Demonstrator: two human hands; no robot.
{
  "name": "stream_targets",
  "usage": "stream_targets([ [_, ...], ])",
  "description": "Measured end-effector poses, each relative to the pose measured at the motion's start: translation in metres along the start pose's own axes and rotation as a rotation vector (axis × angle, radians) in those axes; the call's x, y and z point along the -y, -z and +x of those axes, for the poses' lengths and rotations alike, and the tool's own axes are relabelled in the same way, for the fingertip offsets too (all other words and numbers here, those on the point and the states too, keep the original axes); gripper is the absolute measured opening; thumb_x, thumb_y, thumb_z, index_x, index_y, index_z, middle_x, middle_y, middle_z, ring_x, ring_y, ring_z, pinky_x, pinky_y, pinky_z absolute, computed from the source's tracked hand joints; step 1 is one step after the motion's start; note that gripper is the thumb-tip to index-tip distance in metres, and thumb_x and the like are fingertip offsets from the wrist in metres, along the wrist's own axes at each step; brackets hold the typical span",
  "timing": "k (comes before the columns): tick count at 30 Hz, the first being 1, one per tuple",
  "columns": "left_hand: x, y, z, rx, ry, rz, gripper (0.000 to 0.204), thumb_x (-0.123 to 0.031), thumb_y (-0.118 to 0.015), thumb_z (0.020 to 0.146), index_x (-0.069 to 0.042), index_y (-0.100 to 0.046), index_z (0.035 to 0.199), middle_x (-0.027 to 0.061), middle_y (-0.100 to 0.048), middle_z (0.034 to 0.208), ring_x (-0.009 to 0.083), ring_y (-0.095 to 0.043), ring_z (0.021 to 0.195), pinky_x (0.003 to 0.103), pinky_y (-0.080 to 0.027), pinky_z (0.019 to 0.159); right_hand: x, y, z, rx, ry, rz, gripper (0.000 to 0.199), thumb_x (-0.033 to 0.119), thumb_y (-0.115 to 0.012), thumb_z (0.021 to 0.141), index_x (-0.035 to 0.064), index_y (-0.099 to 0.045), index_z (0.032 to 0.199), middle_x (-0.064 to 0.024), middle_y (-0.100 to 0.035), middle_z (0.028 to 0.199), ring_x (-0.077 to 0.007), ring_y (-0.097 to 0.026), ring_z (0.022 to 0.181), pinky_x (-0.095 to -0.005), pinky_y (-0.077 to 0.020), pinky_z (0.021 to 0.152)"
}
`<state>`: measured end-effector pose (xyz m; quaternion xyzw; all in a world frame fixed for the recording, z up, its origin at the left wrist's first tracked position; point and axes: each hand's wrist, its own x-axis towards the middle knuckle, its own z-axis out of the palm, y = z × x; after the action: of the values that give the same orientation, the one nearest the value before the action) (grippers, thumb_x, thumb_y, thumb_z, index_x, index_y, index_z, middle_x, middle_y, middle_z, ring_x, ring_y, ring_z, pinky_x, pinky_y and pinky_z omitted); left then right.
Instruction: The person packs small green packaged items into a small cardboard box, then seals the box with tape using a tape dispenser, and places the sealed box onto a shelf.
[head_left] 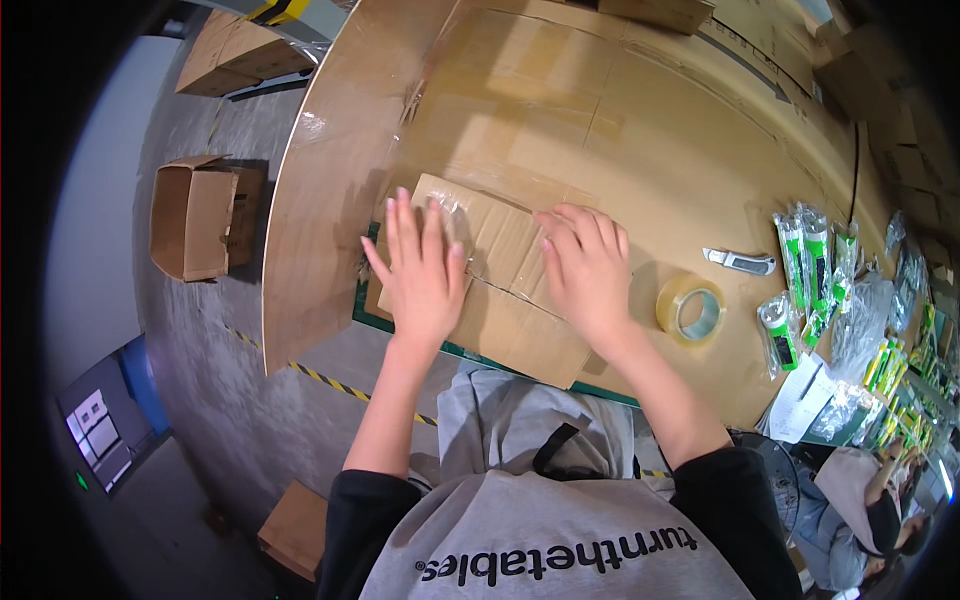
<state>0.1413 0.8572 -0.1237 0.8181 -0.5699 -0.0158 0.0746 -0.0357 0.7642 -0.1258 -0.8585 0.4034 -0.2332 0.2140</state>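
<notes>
A small cardboard box [510,315] lies in front of me at the table's near edge, its top flaps folded down and meeting along a seam. Shiny clear tape shows on its left part. My left hand [422,280] lies over the box's left side, fingers stretched and spread, holding nothing. On the right side of the box rests my right hand [590,270], its fingers slightly bent and the tips touching the cardboard. No separate object shows in it. To its right sit a roll of clear tape [668,308] and a grey utility knife [742,262].
Cardboard covers the table [680,170]; an upright cardboard panel [325,200] borders its left. Bagged green-and-black items [815,260] and white papers [800,398] lie at right. An open carton [208,220] stands on the floor. Another person [855,500] is at lower right.
</notes>
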Motion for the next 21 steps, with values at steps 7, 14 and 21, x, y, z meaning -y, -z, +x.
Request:
stream_targets([
  [7, 0.035, -0.01, 0.032, 0.158, 0.319, -0.267, 0.053, -0.034, -0.038, 0.098, -0.007, -0.029, 0.144, 0.0254, -0.048, 0.129, 0.0401, -0.05, 0.116, 0.051, -0.04, 0.095, 0.04, -0.045, 0.003, 0.106, -0.011, -0.206, 0.052, 0.028, -0.062, 0.084, 0.0154, -0.049, 0.133, -0.0148, -0.041, 0.139, -0.0299, -0.038, 0.13, -0.0566, -0.0275, 0.104],
  [14, 0.05, -0.022, 0.025, 0.21, 0.34, -0.355, 0.044, -0.042, -0.036, 0.099, -0.008, -0.051, 0.121, 0.0243, -0.067, 0.087, 0.0436, -0.064, 0.08, 0.052, -0.05, 0.072, 0.048, -0.066, 0.01, 0.243, -0.029, -0.304, 0.053, 0.042, -0.045, 0.093, 0.0212, -0.04, 0.141, -0.0146, -0.035, 0.144, -0.0293, -0.03, 0.136, -0.0604, -0.0217, 0.107],
  [21, 0.06, -0.019, 0.026, 0.341, 0.354, -0.65, 0.052, -0.044, -0.035, 0.099, -0.007, -0.042, 0.134, 0.0269, -0.063, 0.106, 0.0431, -0.06, 0.101, 0.048, -0.046, 0.088, 0.028, -0.038, -0.016, -0.126, -0.226, -0.174, 0.049, 0.028, -0.053, 0.09, 0.0088, -0.043, 0.134, -0.0176, -0.038, 0.139, -0.0332, -0.035, 0.13, -0.0523, -0.0239, 0.108],
])
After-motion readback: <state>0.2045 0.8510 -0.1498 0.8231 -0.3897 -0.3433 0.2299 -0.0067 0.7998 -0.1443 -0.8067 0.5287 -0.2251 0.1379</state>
